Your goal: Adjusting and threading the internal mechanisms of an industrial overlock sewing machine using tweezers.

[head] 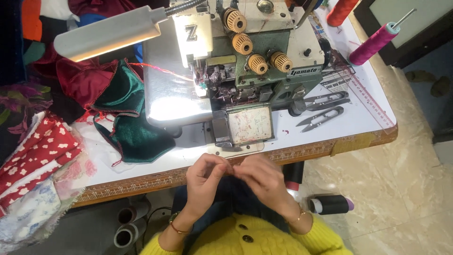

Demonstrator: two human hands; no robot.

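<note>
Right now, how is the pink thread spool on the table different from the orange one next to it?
The pink spool shows whole, lying slanted on the white table with a thin rod sticking out of its end; the orange spool is cut off by the picture's top edge. The pink spool lies nearer the table's right edge; the orange spool lies closer to the sewing machine. Both are wound full of thread.

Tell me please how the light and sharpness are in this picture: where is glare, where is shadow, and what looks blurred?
Head view: the lamp throws strong glare on the machine's metal plate and the white table; the fabric pile at left lies in shadow; the left hand and right hand, pinched together, look slightly soft; the table edge curves from lens distortion.
</note>
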